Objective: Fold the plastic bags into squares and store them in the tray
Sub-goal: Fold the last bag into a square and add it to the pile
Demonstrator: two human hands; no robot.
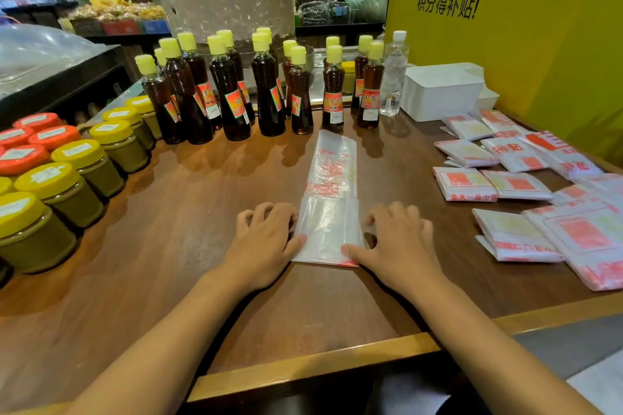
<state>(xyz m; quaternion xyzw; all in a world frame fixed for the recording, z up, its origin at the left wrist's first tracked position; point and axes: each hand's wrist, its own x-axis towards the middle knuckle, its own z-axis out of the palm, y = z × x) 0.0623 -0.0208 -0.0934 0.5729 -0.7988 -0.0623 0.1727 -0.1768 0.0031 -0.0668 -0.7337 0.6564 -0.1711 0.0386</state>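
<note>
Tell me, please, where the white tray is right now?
In the head view, the white tray sits at the table's far right by the yellow wall, beside the clear water bottle and behind the folded bags.

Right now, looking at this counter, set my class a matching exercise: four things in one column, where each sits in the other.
Things:
1. long plastic bag
2. white tray
3. yellow-lidded jars
4. folded bag squares

Places:
A. far right, by the yellow wall
B. left side of the table
C. centre, under both hands
D. right side of the table, in loose rows

Pairs: 1-C, 2-A, 3-B, 4-D
</note>
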